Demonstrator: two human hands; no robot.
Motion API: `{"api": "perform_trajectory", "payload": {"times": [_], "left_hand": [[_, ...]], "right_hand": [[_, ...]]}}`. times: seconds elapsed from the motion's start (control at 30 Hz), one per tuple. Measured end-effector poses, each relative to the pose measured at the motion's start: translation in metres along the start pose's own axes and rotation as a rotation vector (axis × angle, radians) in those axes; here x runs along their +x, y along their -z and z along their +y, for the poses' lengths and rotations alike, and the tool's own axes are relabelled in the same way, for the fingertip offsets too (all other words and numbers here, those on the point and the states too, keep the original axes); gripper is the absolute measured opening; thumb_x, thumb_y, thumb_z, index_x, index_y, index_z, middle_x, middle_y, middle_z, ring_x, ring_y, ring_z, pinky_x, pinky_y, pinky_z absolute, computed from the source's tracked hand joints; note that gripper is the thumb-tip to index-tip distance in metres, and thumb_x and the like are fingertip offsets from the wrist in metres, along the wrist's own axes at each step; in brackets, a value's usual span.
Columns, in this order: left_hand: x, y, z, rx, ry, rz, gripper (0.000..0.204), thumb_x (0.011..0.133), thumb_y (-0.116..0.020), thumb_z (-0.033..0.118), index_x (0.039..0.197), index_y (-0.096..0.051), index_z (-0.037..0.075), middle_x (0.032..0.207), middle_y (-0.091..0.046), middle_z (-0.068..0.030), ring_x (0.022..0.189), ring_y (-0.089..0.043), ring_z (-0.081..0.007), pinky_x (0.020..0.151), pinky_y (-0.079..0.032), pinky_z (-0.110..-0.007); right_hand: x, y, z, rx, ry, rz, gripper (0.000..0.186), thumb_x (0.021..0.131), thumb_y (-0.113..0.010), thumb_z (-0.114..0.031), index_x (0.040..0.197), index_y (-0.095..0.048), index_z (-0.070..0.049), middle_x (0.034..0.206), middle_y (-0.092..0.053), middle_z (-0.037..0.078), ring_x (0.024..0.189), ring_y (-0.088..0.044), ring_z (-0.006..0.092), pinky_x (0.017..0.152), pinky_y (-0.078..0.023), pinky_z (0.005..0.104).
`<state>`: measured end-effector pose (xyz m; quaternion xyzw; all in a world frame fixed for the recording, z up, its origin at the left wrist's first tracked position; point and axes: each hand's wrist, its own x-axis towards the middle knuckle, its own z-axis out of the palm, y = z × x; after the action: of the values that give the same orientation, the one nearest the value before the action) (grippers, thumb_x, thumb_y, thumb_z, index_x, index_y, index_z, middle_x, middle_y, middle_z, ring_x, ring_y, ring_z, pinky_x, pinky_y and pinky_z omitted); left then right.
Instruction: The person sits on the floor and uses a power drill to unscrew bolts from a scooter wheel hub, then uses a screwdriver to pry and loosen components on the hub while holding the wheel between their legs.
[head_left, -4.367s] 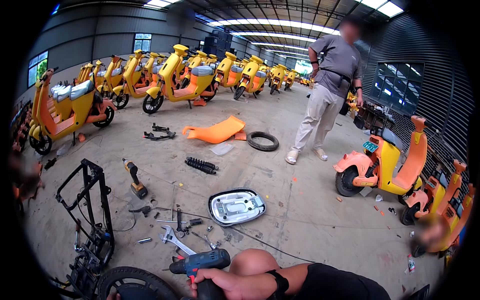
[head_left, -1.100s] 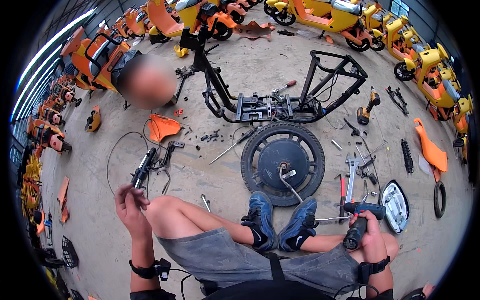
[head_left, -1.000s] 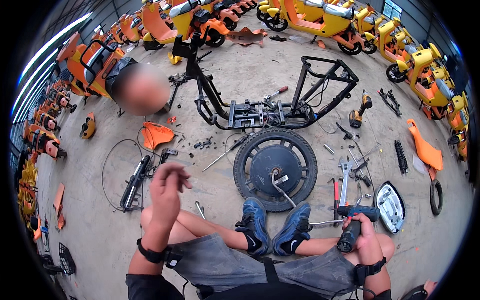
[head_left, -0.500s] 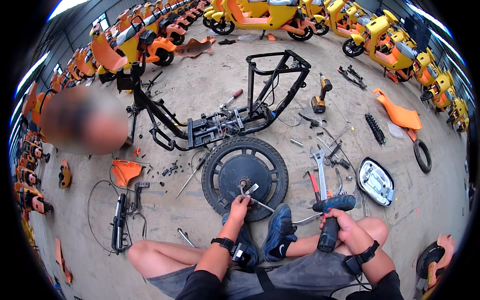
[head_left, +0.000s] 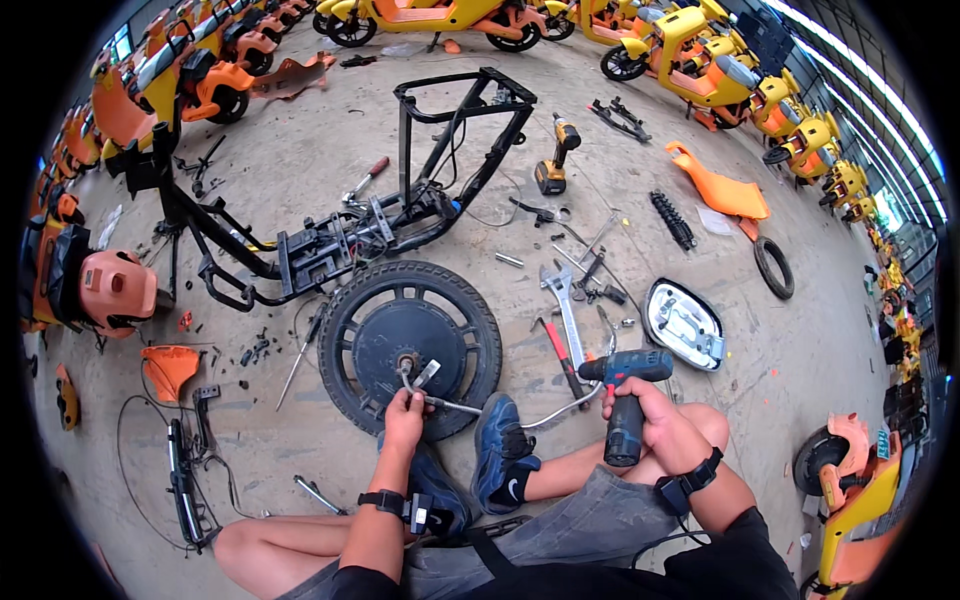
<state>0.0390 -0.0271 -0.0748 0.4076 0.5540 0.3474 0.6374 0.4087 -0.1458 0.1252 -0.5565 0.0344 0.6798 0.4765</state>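
A black-tyred hub-motor wheel (head_left: 400,335) lies flat on the floor in front of my feet. My left hand (head_left: 405,415) is closed at the wheel's near side, pinching the grey motor cable (head_left: 455,406) close to the axle. A small white tag (head_left: 427,374) sticks up beside those fingers. The cable runs right, past my shoe, toward the front of the drill. My right hand (head_left: 645,410) grips the handle of a dark blue cordless drill (head_left: 628,400), its nose pointing left. Whether the cable touches the drill's front, I cannot tell.
Behind the wheel stands a bare black scooter frame (head_left: 330,240). Right of the wheel lie an adjustable wrench (head_left: 562,300), a red-handled tool (head_left: 556,345), a yellow-black drill (head_left: 556,155) and a headlight-shaped shell (head_left: 684,325). An orange panel (head_left: 170,370) lies left. Scooters line the back.
The view has swung to the right, so the wheel, frame and tools sit further left in the picture. Both hands keep their holds on the cable and the drill.
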Motion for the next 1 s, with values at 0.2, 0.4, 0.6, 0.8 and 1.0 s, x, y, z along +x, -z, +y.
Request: {"api": "perform_trajectory", "payload": {"times": [0.2,0.4,0.6,0.8,1.0], "left_hand": [[-0.007,0.001,-0.006,0.253,-0.183,0.108,0.022,0.1,-0.054,0.023,0.105,-0.061,0.003,0.079,-0.063,-0.004,0.066,-0.057,-0.0103,0.061,-0.046,-0.026],[-0.004,-0.004,-0.012,0.14,-0.218,0.102,0.025,0.101,-0.053,0.021,0.115,-0.06,0.002,0.078,-0.06,-0.0038,0.067,-0.056,-0.0099,0.062,-0.047,-0.026],[-0.008,-0.012,-0.017,0.067,-0.159,0.022,0.026,0.102,-0.049,0.024,0.109,-0.059,0.001,0.075,-0.057,-0.0027,0.065,-0.055,-0.01,0.06,-0.047,-0.026],[-0.008,0.014,-0.018,0.173,-0.192,0.053,0.022,0.102,-0.049,0.02,0.105,-0.06,0.001,0.078,-0.059,-0.0041,0.065,-0.055,-0.0102,0.06,-0.047,-0.026],[0.005,0.044,-0.022,0.227,-0.238,0.097,0.017,0.1,-0.047,0.013,0.107,-0.058,0.001,0.08,-0.059,-0.0038,0.066,-0.055,-0.0101,0.06,-0.048,-0.025]], "right_hand": [[-0.099,-0.003,-0.068,0.159,0.473,-0.042,0.035,0.077,-0.058,-0.013,0.107,-0.054,0.003,0.079,-0.059,0.008,0.067,-0.059,0.0212,0.066,-0.052,0.0335],[-0.16,0.04,-0.087,-0.078,0.64,0.293,0.034,0.078,-0.059,-0.018,0.105,-0.054,0.003,0.08,-0.061,0.008,0.067,-0.062,0.0229,0.064,-0.054,0.0344],[-0.082,0.166,-0.041,0.255,0.488,0.311,0.026,0.075,-0.062,-0.014,0.095,-0.055,0.001,0.076,-0.059,0.007,0.066,-0.062,0.0219,0.066,-0.051,0.039],[-0.017,0.206,0.067,-0.669,0.296,1.099,0.037,0.075,-0.068,-0.02,0.103,-0.06,0.004,0.091,-0.067,0.017,0.082,-0.068,0.0335,0.076,-0.054,0.045],[-0.003,0.248,0.147,-1.483,0.055,1.136,0.038,0.073,-0.065,-0.02,0.107,-0.058,-0.002,0.102,-0.067,0.017,0.098,-0.065,0.0326,0.089,-0.042,0.0475]]}}
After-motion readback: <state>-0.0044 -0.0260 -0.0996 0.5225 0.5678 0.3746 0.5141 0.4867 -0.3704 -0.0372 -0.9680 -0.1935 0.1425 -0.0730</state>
